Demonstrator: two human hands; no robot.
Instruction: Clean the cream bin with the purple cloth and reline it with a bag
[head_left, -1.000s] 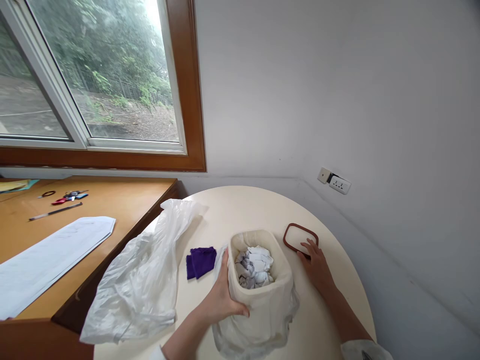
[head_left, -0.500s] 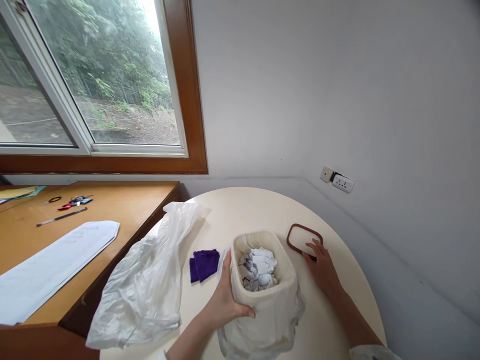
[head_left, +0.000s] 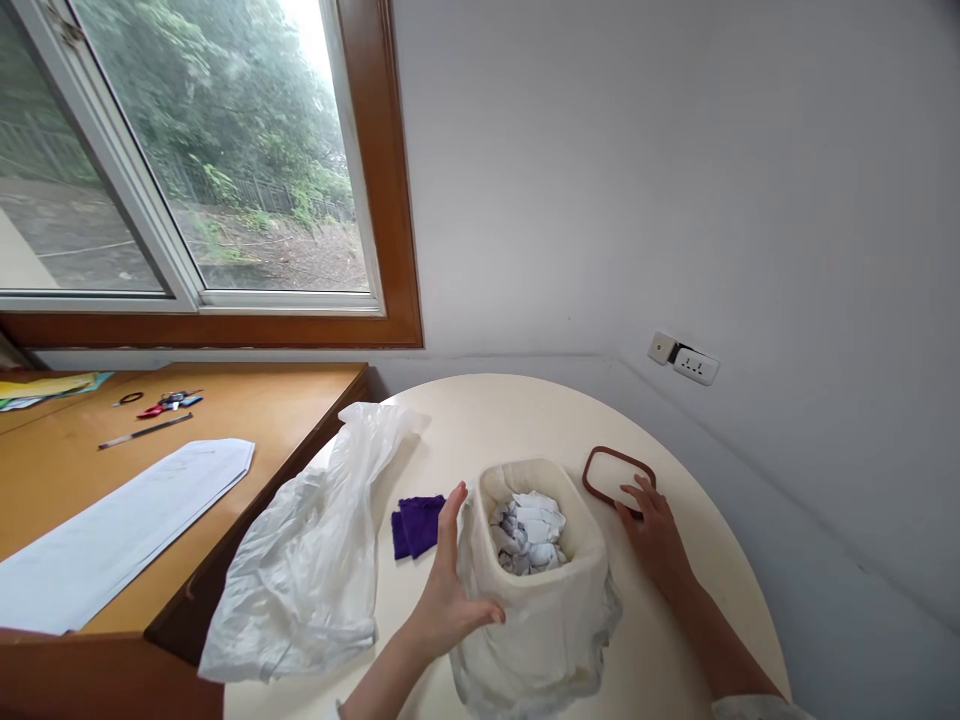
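A cream-coloured bin (head_left: pixel 547 590) lined with a thin whitish bag stands on the round table, with crumpled white paper (head_left: pixel 531 530) inside. My left hand (head_left: pixel 442 600) is at the bin's left side, thumb and fingers spread wide, with a small gap between its fingers and the rim. To the right of the bin, a brown rounded rectangular ring (head_left: pixel 611 452) lies flat on the table. My right hand (head_left: pixel 656 535) has its fingertips closed around the ring's near right edge; some of that edge is hidden under the fingers.
A loose translucent plastic bag (head_left: pixel 307 570) spreads over the left of the round table (head_left: pixel 487 410). Folded purple cloth (head_left: pixel 420 525) lies between it and the bin. A wooden desk (head_left: pixel 277 400) at left carries papers (head_left: pixel 150 520), a pen (head_left: pixel 146 430) and scissors (head_left: pixel 161 406).
My left hand has loosened from the bin's wall and its fingers have moved slightly off to the left. My right hand stays at the ring. The view has shifted a little.
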